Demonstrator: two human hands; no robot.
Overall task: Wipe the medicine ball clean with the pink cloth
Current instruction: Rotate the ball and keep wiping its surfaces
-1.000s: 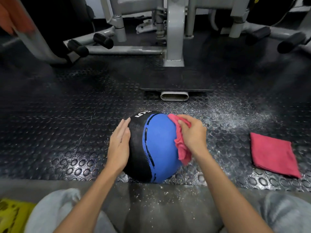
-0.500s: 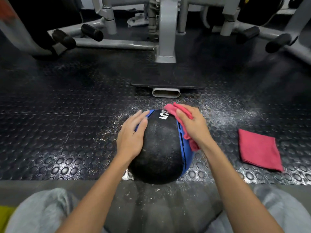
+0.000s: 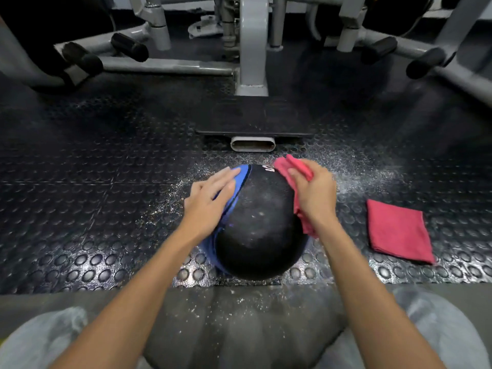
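A black and blue medicine ball (image 3: 259,225) sits on the studded rubber floor in front of my knees, its dusty black panel turned up and a blue panel showing at its left. My left hand (image 3: 210,201) lies flat on the ball's upper left side with the fingers straight. My right hand (image 3: 314,194) grips a crumpled pink cloth (image 3: 291,166) and holds it against the ball's upper right side. Part of the cloth hangs down under my right wrist.
A second pink cloth (image 3: 396,230) lies folded flat on the floor to the right of the ball. White dust is scattered on the mat (image 3: 80,209) around the ball. Grey gym machine frames (image 3: 251,49) with black padded rollers stand across the back.
The ball has been rolled to the left, so the blue panel moved from the top to the left side and the black panel faces up. Both hands stayed on the ball.
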